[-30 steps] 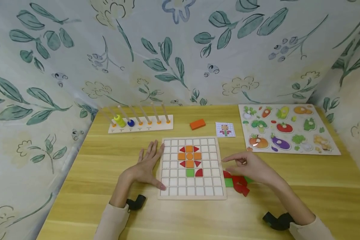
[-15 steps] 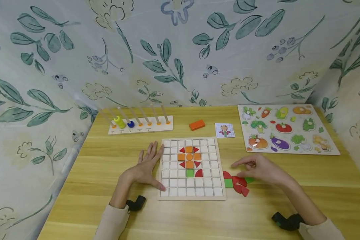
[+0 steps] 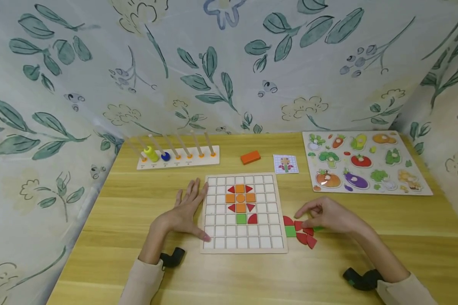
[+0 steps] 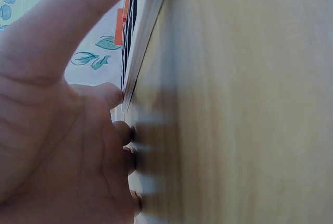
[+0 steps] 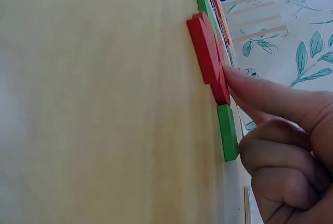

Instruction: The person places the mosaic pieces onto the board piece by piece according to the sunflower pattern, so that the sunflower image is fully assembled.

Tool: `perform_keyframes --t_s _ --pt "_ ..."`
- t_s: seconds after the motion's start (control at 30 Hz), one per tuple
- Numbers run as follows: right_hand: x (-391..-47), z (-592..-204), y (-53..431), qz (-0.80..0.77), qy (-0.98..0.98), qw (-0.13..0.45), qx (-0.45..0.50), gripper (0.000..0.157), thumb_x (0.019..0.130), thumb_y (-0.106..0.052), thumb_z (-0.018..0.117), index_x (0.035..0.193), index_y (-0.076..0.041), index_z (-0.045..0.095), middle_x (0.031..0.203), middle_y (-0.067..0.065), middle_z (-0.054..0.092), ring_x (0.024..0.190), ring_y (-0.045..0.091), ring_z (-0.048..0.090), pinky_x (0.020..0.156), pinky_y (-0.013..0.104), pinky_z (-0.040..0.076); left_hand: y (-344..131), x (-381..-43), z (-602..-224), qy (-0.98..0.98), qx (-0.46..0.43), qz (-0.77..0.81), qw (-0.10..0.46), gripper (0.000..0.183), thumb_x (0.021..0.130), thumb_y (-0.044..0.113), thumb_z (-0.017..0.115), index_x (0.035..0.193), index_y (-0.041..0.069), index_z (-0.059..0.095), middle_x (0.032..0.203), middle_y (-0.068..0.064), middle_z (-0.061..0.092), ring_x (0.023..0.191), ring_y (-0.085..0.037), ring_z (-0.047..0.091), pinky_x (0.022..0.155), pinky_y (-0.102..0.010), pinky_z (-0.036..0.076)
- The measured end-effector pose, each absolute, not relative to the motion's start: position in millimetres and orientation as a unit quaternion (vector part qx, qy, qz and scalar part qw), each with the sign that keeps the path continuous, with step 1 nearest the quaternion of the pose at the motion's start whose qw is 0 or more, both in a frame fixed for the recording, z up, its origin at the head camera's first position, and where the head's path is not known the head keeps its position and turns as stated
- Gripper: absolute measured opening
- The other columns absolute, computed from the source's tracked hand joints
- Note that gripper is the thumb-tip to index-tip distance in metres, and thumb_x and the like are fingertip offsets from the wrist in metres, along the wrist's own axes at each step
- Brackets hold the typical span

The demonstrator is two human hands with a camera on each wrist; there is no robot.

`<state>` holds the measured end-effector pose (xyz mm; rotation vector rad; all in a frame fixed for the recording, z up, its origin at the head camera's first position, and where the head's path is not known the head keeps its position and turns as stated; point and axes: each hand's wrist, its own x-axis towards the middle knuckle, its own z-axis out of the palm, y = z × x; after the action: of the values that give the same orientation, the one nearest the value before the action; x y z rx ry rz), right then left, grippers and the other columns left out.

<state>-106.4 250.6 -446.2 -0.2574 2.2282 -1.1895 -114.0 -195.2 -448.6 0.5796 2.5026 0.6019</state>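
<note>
Red pieces (image 3: 302, 239) and green pieces (image 3: 290, 231) lie on a wood-grained table (image 3: 248, 279), just right of a gridded board (image 3: 248, 250); a person's right hand (image 3: 326, 215) has its thumb and forefinger at the red ones, other fingers curled, though whether it pinches one cannot be told; the left hand (image 3: 182, 215) lies spread, thumb on the board's left edge.

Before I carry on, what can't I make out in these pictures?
Whether the right hand grips or just touches the nearest red piece: head view, the hand partly covers it.
Most of the rightmost green piece: head view, hidden by that hand.
Peg board labels: head view, too small.
Cells of the grid board: left wrist view, seen almost edge-on.
</note>
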Motion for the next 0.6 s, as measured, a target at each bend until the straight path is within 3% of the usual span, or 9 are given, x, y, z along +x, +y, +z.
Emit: perform_keyframes --t_s 0.2,0.37,0.6 --pt "-105.5 -442.3 248.7 -0.432 0.866 0.245 -0.060 0.026 0.087 -0.024 0.084 0.109 -0.012 0.079 0.068 -0.002 0.037 0.061 0.011 0.035 0.052 0.026 0.026 -195.2 -114.0 -447.5 0.919 0.214 0.221 0.247 0.153 0.064 0.057 0.095 0.166 0.014 -0.011 0.169 -0.019 -0.028 0.158 -0.040 -0.026 0.124 -0.069 -0.015" --pt "-105.2 -443.7 242.3 -0.436 0.861 0.252 -0.068 0.030 0.083 -0.021 0.087 0.110 -0.011 0.079 0.065 -0.003 0.035 0.059 0.011 0.034 0.052 0.026 0.027 -195.5 -113.5 -447.6 0.919 0.213 0.221 0.248 0.153 0.064 0.057 0.095 0.166 0.014 -0.011 0.170 -0.019 -0.028 0.158 -0.040 -0.026 0.124 -0.069 -0.015" --pt "-105.8 -443.8 237.9 -0.427 0.869 0.242 -0.062 0.032 0.086 -0.019 0.084 0.117 -0.012 0.078 0.066 -0.001 0.038 0.061 0.014 0.038 0.053 0.026 0.030 -195.5 -113.5 -448.2 0.919 0.212 0.222 0.249 0.153 0.064 0.057 0.095 0.166 0.014 -0.011 0.170 -0.019 -0.028 0.158 -0.039 -0.026 0.124 -0.069 -0.015"
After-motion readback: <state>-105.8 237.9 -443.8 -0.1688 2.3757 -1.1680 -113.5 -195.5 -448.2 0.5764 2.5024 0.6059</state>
